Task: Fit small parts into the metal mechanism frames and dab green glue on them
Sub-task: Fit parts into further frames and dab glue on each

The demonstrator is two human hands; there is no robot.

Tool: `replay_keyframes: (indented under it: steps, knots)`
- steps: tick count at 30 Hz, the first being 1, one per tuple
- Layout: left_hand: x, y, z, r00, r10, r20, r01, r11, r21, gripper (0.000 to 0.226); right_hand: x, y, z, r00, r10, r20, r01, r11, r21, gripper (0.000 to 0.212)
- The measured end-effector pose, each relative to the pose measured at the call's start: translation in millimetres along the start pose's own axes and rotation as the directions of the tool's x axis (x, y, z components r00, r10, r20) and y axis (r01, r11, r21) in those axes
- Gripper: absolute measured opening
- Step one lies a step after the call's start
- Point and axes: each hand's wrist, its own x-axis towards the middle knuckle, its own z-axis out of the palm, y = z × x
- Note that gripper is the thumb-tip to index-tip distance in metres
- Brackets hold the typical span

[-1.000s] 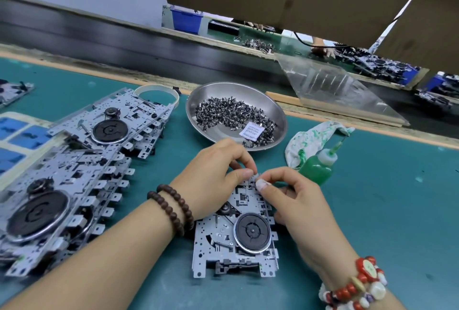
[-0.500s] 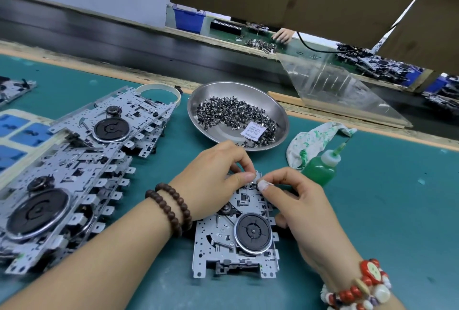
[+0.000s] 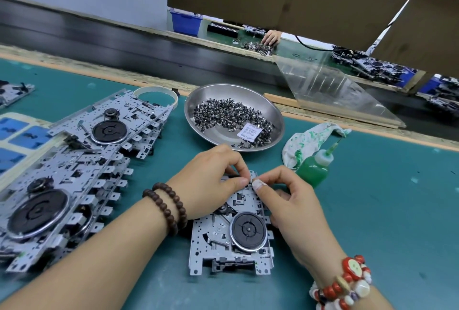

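A metal mechanism frame (image 3: pixel 223 240) with a black round wheel lies flat on the green mat in front of me. My left hand (image 3: pixel 211 180) and my right hand (image 3: pixel 285 200) meet at the frame's far edge, thumbs and forefingers pinching at a small part there; the part itself is mostly hidden between the fingertips. A steel dish (image 3: pixel 203 111) holding several small dark parts and a white slip stands just behind my hands. A green glue bottle (image 3: pixel 313 168) with a needle tip leans to the right of my right hand.
A long overlapping row of mechanism frames (image 3: pixel 82 160) fills the left of the mat. A glue-stained white cloth (image 3: pixel 305 140) lies behind the bottle. A clear plastic sheet (image 3: pixel 330 91) slopes at the back right. Another person's hand (image 3: pixel 270 36) works across the conveyor.
Both hands stay pinched together at the frame's far edge with only slight finger shifts. The other person's hand has appeared at the far bench.
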Motion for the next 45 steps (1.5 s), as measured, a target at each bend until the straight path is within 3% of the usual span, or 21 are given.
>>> replay_keyframes:
  steps: [12, 29, 45]
  knots:
    - [-1.3, -0.2, 2.2, 0.999, 0.002, -0.047, -0.003, 0.999, -0.033, 0.019, -5.4, -5.8, -2.0, 1.0, -0.007, -0.017, 0.006, 0.999, -0.052, 0.014]
    - [-3.2, 1.3, 2.3, 0.999, 0.009, -0.046, -0.01, 1.0, -0.014, 0.02, -3.7, -14.5, 5.5, 0.999, 0.023, 0.033, -0.024, 0.999, 0.043, 0.024]
    - [-4.7, 2.3, 5.1, 0.996, -0.004, -0.088, 0.001, 0.999, -0.039, 0.025, -4.2, -19.1, 8.1, 0.997, 0.067, 0.049, -0.066, 0.997, -0.03, 0.023]
